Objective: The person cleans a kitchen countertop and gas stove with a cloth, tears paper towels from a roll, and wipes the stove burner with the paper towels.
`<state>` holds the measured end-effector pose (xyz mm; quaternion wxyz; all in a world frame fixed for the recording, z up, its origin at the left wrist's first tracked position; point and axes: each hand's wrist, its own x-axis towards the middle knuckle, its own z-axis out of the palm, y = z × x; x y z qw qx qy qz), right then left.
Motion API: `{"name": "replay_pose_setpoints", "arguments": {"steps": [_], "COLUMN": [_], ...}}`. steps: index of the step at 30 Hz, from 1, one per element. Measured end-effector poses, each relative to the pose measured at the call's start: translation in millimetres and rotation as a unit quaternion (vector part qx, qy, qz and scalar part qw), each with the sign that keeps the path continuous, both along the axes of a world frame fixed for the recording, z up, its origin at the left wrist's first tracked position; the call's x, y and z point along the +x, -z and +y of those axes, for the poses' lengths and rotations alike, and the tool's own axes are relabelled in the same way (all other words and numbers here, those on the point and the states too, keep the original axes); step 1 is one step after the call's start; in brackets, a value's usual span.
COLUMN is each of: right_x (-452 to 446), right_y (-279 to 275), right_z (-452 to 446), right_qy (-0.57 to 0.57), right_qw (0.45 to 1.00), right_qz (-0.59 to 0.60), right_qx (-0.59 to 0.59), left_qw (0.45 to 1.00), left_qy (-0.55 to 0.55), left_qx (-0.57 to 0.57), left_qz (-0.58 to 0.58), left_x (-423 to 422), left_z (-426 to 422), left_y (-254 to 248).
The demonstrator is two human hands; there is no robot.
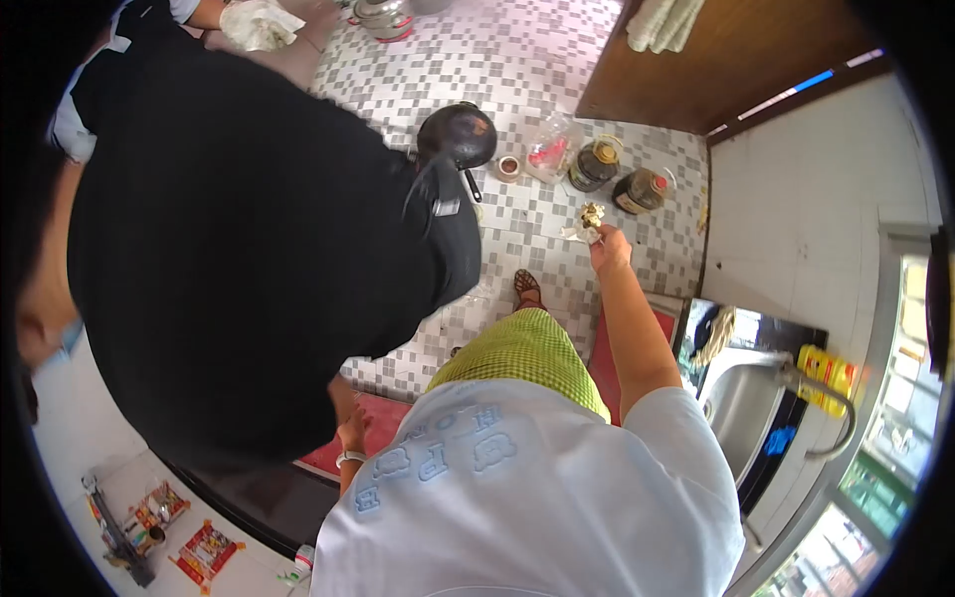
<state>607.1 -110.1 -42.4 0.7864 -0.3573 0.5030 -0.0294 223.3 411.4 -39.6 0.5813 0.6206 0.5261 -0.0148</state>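
Note:
My right hand (611, 248) reaches forward over the tiled floor, fingers closed on a crumpled white wad (591, 220) with yellowish-brown bits on it. Whether the wad is tissue or a plastic bag cannot be made out. Two large bottles of dark liquid, one with a yellow top (595, 165) and one with a red cap (643, 190), stand on the floor just beyond it. At my left side, my left hand (354, 430), a white band at its wrist, hangs beside the red cabinet front (383, 413). Its fingers look apart and hold nothing visible.
A person in black (239, 259) bends close on my left. On the floor are a dark wok (458, 135), a small jar (508, 167), a clear plastic bag (553, 147) and a metal pot (382, 18). A sink (741, 403) and yellow bottle (826, 380) are right.

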Motion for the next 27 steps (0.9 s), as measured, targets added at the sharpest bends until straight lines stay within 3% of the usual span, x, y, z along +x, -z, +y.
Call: {"name": "replay_pose_setpoints", "arguments": {"steps": [2, 4, 5, 6, 7, 8, 9, 10, 11, 12, 20, 24, 26, 27], "right_x": [39, 91, 121, 139, 154, 169, 179, 184, 183, 182, 73, 24, 11, 11], "right_y": [19, 57, 72, 34, 71, 63, 54, 17, 28, 42, 98, 109, 117, 124], "right_z": [-2, -15, -22, -13, -27, -23, -20, -8, -7, -6, 28, 40, 49, 50], "right_qy": [-0.017, -0.022, -0.023, -0.013, -0.177, -0.22, -0.124, -0.025, -0.037, -0.059, -0.223, -0.362, -0.454, -0.51], "right_qw": [1.0, 0.996, 0.991, 0.995, 0.968, 0.952, 0.983, 0.992, 0.992, 0.992, 0.961, 0.915, 0.875, 0.847], "right_qz": [0.011, -0.067, -0.084, -0.058, -0.178, -0.163, -0.134, -0.099, -0.094, -0.077, 0.162, 0.173, 0.17, 0.15], "right_qx": [-0.007, 0.056, 0.097, 0.083, -0.024, -0.135, -0.031, 0.07, 0.072, 0.083, 0.013, -0.027, -0.001, -0.025], "left_qw": [0.998, 0.979, 0.986, 0.985, 0.99, 0.993, 0.992, 0.985, 0.965, 0.962, 0.964, 0.961, 0.941, 0.942], "left_qy": [-0.04, -0.102, -0.006, -0.02, -0.004, 0.012, -0.001, -0.109, -0.217, -0.23, -0.244, -0.275, -0.322, -0.308], "left_qx": [-0.041, -0.104, -0.06, -0.059, -0.028, 0.003, 0.002, -0.029, -0.058, -0.058, -0.01, 0.031, 0.069, 0.123], "left_qz": [0.014, 0.139, 0.156, 0.158, 0.138, 0.121, 0.129, 0.134, 0.133, 0.135, 0.104, 0.023, -0.082, -0.06], "left_x": [-5, -3, -27, -28, -31, -31, -32, -18, -3, 3, -21, -63, -78, -89], "left_z": [-16, -40, -32, -41, -54, -69, -81, -93, -104, -112, -146, -155, -162, -165], "left_y": [-14, -33, -9, -10, -17, -28, -37, -52, -65, -71, -73, -66, -69, -63]}}
